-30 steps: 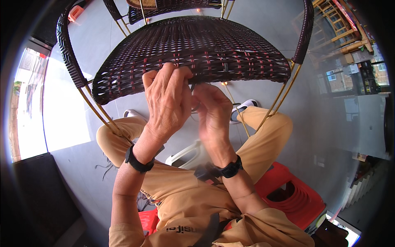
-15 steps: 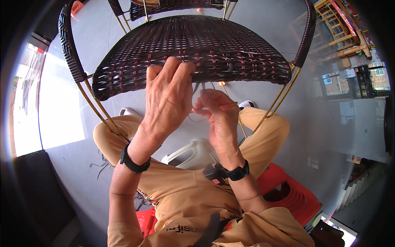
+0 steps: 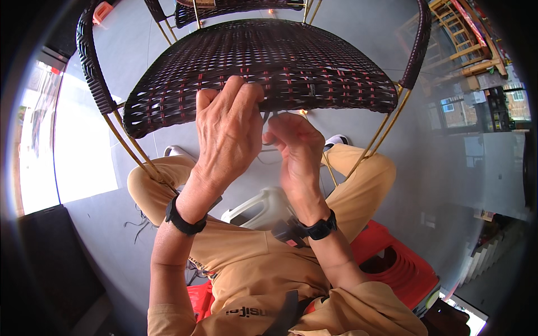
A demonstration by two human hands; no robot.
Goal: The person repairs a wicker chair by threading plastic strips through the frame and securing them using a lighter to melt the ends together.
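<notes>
We work at the front edge of a dark woven rattan chair seat (image 3: 263,61), which fills the upper half of the view and rests on thin brass-coloured legs (image 3: 126,140). Our left hand (image 3: 227,131) lies over that edge, its fingers curled around the weave and clamped on it. Our right hand (image 3: 294,148) sits just beside it, the fingers pinched together on a thin strand (image 3: 268,116) that hangs from the seat's underside.

We judge the main risk to be the strand slipping from the pinch, since it is thin and held only at the tips; a hard pull could also snap it or loosen neighbouring weave. The chair could tip towards us if the left hand drags.

Under our knees, a red plastic stool (image 3: 400,269) carries us. A white plastic jug (image 3: 260,207) stands on the floor between our legs, label not visible. At far right, small coloured boxes (image 3: 493,109) sit on shelving, too blurred to describe.
</notes>
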